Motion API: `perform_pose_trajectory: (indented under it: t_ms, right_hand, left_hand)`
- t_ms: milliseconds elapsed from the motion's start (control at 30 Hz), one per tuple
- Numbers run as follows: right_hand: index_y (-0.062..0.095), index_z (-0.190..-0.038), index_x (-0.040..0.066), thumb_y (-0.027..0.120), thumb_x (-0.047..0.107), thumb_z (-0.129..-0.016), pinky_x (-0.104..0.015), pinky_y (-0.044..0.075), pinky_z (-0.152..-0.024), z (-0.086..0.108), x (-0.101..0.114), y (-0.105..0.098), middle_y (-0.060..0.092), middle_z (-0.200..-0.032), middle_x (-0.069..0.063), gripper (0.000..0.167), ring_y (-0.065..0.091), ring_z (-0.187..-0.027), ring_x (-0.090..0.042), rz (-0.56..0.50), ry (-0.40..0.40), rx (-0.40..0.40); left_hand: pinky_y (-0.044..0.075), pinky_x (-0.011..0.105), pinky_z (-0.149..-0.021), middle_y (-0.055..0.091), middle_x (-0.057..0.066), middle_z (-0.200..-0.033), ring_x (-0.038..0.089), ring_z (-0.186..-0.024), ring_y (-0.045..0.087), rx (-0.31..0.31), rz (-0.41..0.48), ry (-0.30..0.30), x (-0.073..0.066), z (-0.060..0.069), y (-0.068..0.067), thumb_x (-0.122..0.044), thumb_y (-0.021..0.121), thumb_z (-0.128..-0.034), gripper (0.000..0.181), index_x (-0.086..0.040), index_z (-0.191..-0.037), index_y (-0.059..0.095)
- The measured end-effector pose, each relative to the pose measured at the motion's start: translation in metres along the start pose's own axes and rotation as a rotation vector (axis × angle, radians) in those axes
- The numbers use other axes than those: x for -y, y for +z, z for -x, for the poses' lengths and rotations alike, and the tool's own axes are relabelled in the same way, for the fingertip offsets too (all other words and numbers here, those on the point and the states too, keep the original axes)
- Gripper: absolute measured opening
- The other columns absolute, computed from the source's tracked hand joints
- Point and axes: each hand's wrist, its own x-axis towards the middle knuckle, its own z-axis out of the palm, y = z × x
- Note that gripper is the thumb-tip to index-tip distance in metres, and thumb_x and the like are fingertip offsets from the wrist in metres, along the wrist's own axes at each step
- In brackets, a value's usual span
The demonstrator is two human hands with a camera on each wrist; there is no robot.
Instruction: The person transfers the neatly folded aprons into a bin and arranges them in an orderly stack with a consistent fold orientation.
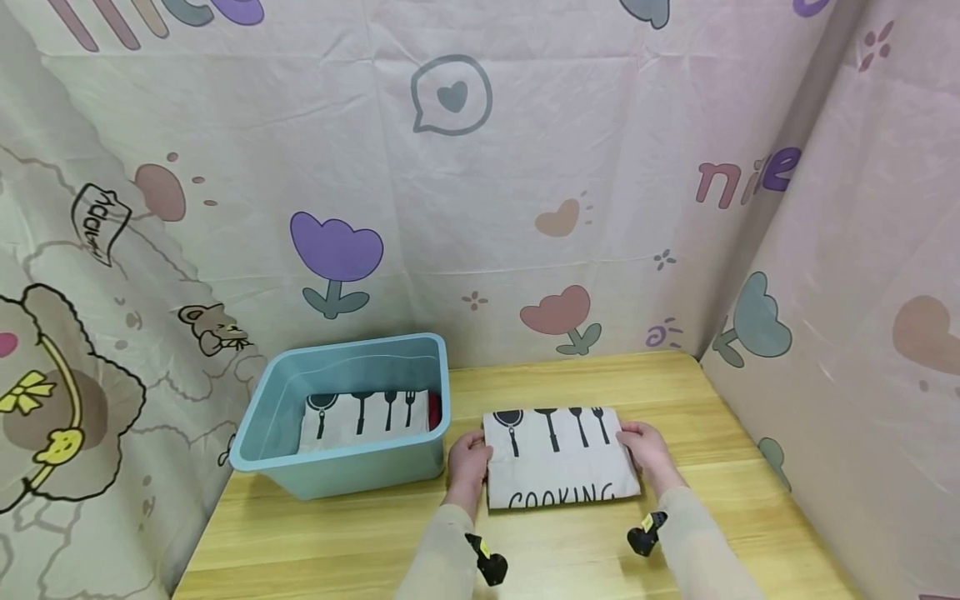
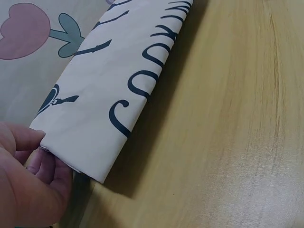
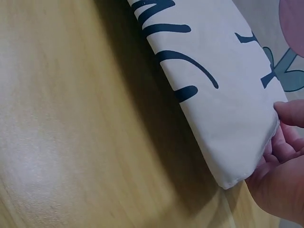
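Observation:
A folded white cloth (image 1: 558,462), printed with dark kitchen utensils and the word "COOKING", is held flat between both hands over the wooden table. My left hand (image 1: 468,462) pinches its left edge, with the thumb on top and curled fingers underneath, as the left wrist view shows. At the opposite edge my right hand (image 1: 649,450) grips in the same way. In the right wrist view a dark shadow lies on the wood along the front fold of the cloth (image 3: 228,123). Its underside is hidden.
Left of the cloth stands a blue plastic bin (image 1: 352,468). Inside it lie another white cloth (image 1: 360,423) with the same utensil print and something red (image 1: 434,410), mostly hidden. The wooden table (image 1: 555,554) meets patterned curtains (image 1: 480,208) at the back and sides.

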Motion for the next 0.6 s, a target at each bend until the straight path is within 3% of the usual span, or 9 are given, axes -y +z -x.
perform_pose_trajectory:
  t_ms: [267,600]
  right_hand:
    - [0.05,-0.127,-0.013,0.056,0.007,-0.097,-0.025,0.049,-0.072,0.001,0.01,-0.006,0.06,-0.115,-0.023,0.037,0.058,-0.089,-0.017,-0.045,-0.029,-0.003]
    - [0.046,-0.131,-0.012,0.055,0.009,-0.099,-0.025,0.052,-0.072,0.005,0.027,-0.015,0.06,-0.116,-0.02,0.039,0.059,-0.086,-0.013,-0.083,-0.04,0.022]
  left_hand:
    - [0.049,0.046,-0.095,0.064,0.02,-0.122,0.036,-0.114,0.058,0.016,0.047,-0.003,-0.011,0.0,-0.002,0.006,0.064,-0.0833,0.043,0.001,-0.126,0.065]
    - [0.052,0.042,-0.088,0.066,0.02,-0.115,0.034,-0.107,0.061,0.026,0.087,0.013,-0.026,0.002,-0.003,0.005,0.065,-0.0821,0.041,0.002,-0.123,0.066]
